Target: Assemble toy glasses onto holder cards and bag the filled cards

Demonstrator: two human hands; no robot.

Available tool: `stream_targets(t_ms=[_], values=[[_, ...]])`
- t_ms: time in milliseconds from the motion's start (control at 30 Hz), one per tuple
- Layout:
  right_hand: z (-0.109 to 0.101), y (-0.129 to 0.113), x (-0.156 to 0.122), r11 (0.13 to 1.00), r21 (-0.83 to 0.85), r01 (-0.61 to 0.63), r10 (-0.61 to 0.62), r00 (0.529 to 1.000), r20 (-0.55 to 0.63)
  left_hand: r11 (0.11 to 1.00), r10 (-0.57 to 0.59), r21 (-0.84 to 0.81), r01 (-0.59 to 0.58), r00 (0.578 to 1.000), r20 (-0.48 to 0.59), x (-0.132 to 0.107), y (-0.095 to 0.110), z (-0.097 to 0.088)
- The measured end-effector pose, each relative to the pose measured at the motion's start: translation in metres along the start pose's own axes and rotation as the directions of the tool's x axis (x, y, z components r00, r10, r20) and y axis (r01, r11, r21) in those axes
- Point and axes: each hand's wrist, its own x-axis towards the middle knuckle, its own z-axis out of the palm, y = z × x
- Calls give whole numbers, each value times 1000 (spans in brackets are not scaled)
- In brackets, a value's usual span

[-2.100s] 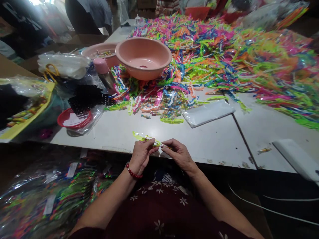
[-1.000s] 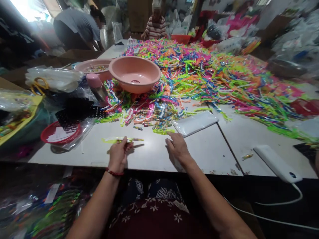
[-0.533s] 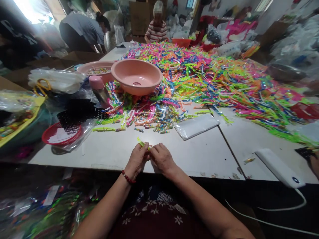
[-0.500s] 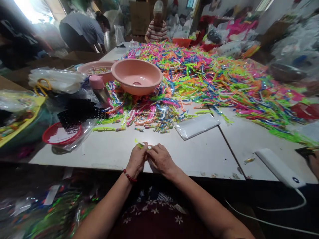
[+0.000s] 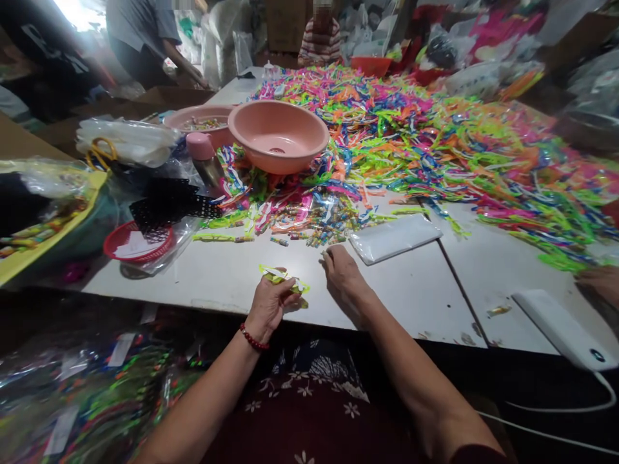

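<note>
My left hand (image 5: 271, 301), with a red bead bracelet at the wrist, is closed round a yellow-green and white plastic piece (image 5: 282, 277) above the table's front part. To the right, my right hand (image 5: 344, 270) reaches forward over the white tabletop (image 5: 217, 280). Its fingers are pressed together, with a small pale tip showing at them; what this belongs to is unclear. Just beyond its fingertips lies a pile of small wrapped tubes (image 5: 322, 233). A flat white plastic packet (image 5: 394, 238) lies beside that hand.
A pink basin (image 5: 278, 138) stands on a big heap of colourful plastic strips (image 5: 411, 138). On the left are a pink-capped bottle (image 5: 203, 154), black mesh (image 5: 167, 203) and a red basket (image 5: 138, 248). A white power bank (image 5: 561, 325) lies right, near another person's hand (image 5: 597, 277).
My hands were together over the yellow-green piece; now they are apart. My right hand has moved forward and right to the tubes, while my left keeps the piece. The view has shifted slightly.
</note>
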Motion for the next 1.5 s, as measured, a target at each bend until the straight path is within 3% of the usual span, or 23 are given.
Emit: stream_targets(t_ms=[33,100,200,333,467,700,900,1000,1133,1500], values=[[-3,-8,-11,985,157,-66,59,997,47,1000,7,-7,-7,1000,-15,1,-1,0],[-11,-23,-34,876,438,-203,128,972,195,1000,22,-13,-22,999,-24,1,-3,0],[-21,-42,-62,686,644,-339,124,927,355,997,79,-1,-79,997,-17,0,-4,4],[-25,-52,-76,588,695,-414,171,903,394,994,109,32,-109,994,6,-6,-4,11],[-23,-50,-76,571,707,-417,181,904,387,994,105,33,-106,994,30,-11,-3,14],[-18,-42,-80,564,705,-430,159,894,418,998,63,16,-63,997,-45,-13,-3,13],[-19,-42,-80,490,729,-477,149,870,469,999,36,39,-35,999,-26,-16,-6,15],[-21,-43,-80,496,720,-485,147,865,480,999,24,27,-24,1000,-7,-19,-4,20],[-23,-47,-80,582,675,-454,162,878,450,999,36,-2,-36,998,53,-22,-2,23],[-17,-52,-85,760,571,-311,113,928,355,999,-8,38,8,1000,10,-25,0,9]])
